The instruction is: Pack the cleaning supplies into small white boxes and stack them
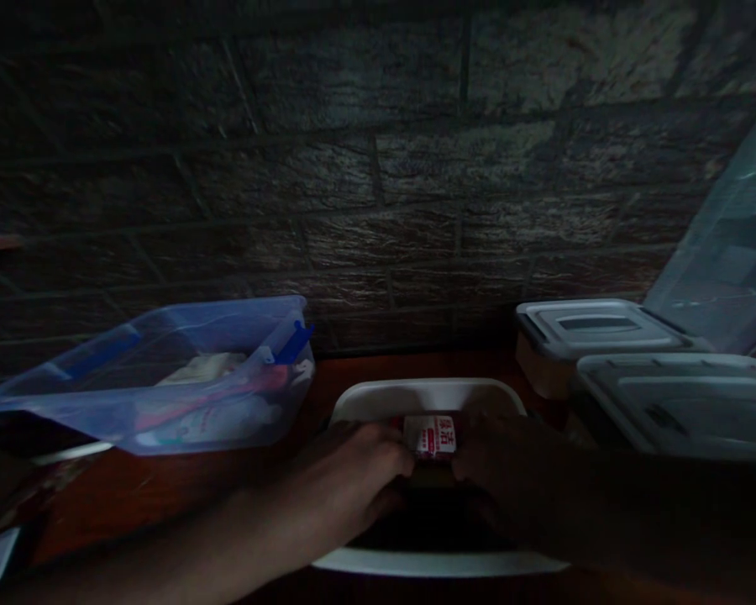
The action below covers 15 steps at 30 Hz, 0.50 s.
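Observation:
A red and white package point(429, 437) with printed characters sits low inside a bin with a white rim point(441, 563). My left hand point(369, 458) reaches into the bin, its fingers curled closed at the package's left edge. From the other side my right hand point(495, 454), in deep shadow, closes on the package's right edge. My hands and the dark cover the package's ends, and the lower part of the bin's inside is too dark to make out.
At the left stands a clear bluish tub point(195, 420) with blue latches and soft-looking items inside. Two lidded boxes, one behind point(598, 328) and one nearer point(686, 399), flank the bin at right. A brick-patterned wall point(378, 185) rises behind the reddish-brown table point(119, 496).

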### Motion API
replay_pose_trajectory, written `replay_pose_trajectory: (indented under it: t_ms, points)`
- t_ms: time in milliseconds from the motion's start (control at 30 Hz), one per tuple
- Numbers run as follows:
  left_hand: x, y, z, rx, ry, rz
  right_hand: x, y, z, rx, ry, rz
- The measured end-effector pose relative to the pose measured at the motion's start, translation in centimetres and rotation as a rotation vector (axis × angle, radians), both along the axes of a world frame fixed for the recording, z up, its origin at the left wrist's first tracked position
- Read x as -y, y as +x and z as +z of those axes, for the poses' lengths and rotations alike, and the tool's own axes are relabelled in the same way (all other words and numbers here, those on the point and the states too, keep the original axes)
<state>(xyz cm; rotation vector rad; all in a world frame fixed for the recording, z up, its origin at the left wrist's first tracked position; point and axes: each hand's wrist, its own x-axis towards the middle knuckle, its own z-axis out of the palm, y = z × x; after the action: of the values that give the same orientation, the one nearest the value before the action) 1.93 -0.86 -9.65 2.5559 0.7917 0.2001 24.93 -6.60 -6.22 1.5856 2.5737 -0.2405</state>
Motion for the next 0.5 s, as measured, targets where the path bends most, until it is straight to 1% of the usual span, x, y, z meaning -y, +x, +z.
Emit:
replay_pose_trajectory:
  t_ms: [100, 200, 267, 367, 500]
  points:
    - [0.0, -0.5, 1.3, -0.065, 0.064, 0.060, 1.2, 0.8, 0.6, -0.060, 0.018, -0.047]
    - [-0.1, -1.1, 2.9, -0.112, 0.061, 0.083, 2.0, 1.6, 1.0, -0.075, 0.022, -0.078]
    - [-0.2, -1.7, 3.8, -0.136, 0.087, 0.118, 2.3, 2.0, 1.2, -0.090, 0.026, -0.104]
    - [-0.1, -2.7, 4.8, -0.140, 0.172, 0.193, 2.6, 2.4, 1.8, -0.126, 0.042, -0.103]
    - [0.8, -3.5, 5.8, -0.134, 0.194, 0.219, 3.1, 2.7, 2.7, -0.127, 0.075, -0.097]
